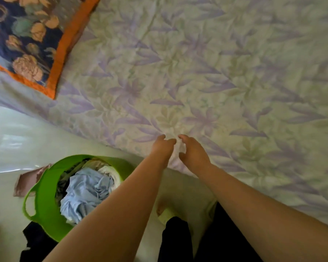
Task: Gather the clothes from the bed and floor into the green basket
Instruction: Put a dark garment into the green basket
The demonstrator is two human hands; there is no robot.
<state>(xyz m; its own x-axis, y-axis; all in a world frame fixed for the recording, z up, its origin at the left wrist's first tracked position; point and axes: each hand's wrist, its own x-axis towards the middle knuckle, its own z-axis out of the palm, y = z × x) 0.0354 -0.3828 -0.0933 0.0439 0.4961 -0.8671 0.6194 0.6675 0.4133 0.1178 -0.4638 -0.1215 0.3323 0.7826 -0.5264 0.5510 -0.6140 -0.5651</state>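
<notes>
The green basket (45, 201) stands on the white floor at lower left, beside the bed. It holds a light blue garment (83, 193) and white cloth (110, 173). A mauve cloth (28, 180) lies on the floor against the basket's far side. A dark garment (38, 242) lies on the floor at the basket's near side. My left hand (162, 148) and my right hand (192, 152) reach side by side over the bed's near edge, fingers loosely curled and apart, holding nothing. They hover just above the floral sheet (216, 82).
A navy floral pillow with an orange border (27, 40) lies at the bed's upper left. My dark trouser legs (178, 241) and a foot in a pale sock (167, 214) stand between the basket and the bed. Glossy white floor (17, 140) spreads to the left.
</notes>
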